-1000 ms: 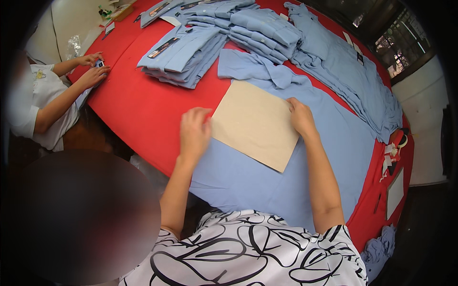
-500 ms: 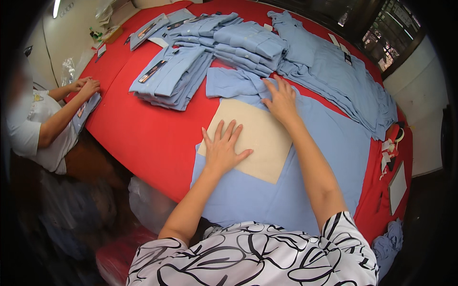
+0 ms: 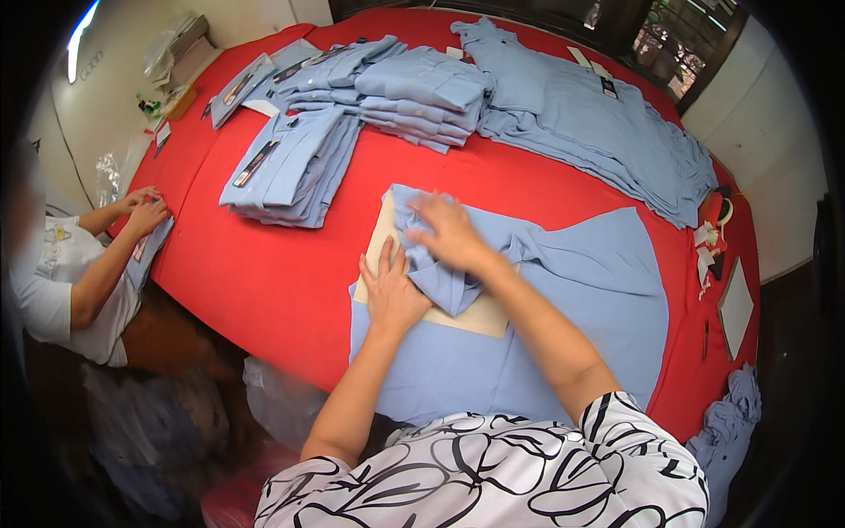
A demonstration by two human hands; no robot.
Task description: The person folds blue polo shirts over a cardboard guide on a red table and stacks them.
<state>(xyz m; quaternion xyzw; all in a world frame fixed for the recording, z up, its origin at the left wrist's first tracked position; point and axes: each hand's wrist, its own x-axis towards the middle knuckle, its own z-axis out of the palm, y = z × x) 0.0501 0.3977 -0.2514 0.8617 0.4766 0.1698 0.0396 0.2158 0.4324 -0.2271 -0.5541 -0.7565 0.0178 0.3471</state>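
A light blue shirt (image 3: pixel 581 317) lies spread in front of me, with a stiff cream board (image 3: pixel 480 317) on top of it. Part of the shirt, apparently a sleeve, is folded over the board in loose creases. My left hand (image 3: pixel 393 295) rests flat with fingers apart on the board's left part, beside the edge of the folded cloth. Over the folded cloth is my right hand (image 3: pixel 449 233), slightly blurred, its fingers stretched out and thumb apart. Much of the board is hidden under the cloth.
Stacks of folded blue shirts (image 3: pixel 286 167) with dark tags stand on the red table cover (image 3: pixel 264 273). More unfolded shirts (image 3: pixel 598 123) lie at the far right. A roll of tape (image 3: pixel 725 211) and a white panel (image 3: pixel 736 308) sit at the right edge. Another person (image 3: pixel 84 273) handles a blue garment at left.
My right hand has brought the upper part of the shirt leftward and toward me, over the board. My left hand has shifted slightly toward the board's left edge, staying flat.
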